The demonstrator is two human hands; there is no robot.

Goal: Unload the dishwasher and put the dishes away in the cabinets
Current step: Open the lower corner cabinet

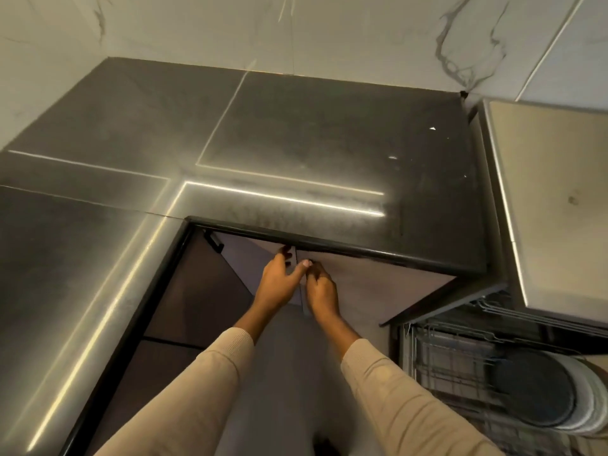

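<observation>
Both my hands reach to the lower cabinet under the dark countertop (296,143). My left hand (279,279) grips the top edge of the left cabinet door (250,258), which stands slightly ajar. My right hand (320,286) holds the edge of the right cabinet door (371,281) where the two doors meet. Neither hand carries a dish. At the lower right, the dishwasher rack (460,363) is pulled out and holds a stack of plates (559,396) standing on edge.
The L-shaped countertop wraps from the left side to the back wall of pale marble tiles (329,28). A steel-coloured appliance panel (552,199) rises on the right above the rack. Another dark cabinet front with a black handle (214,241) sits to the left.
</observation>
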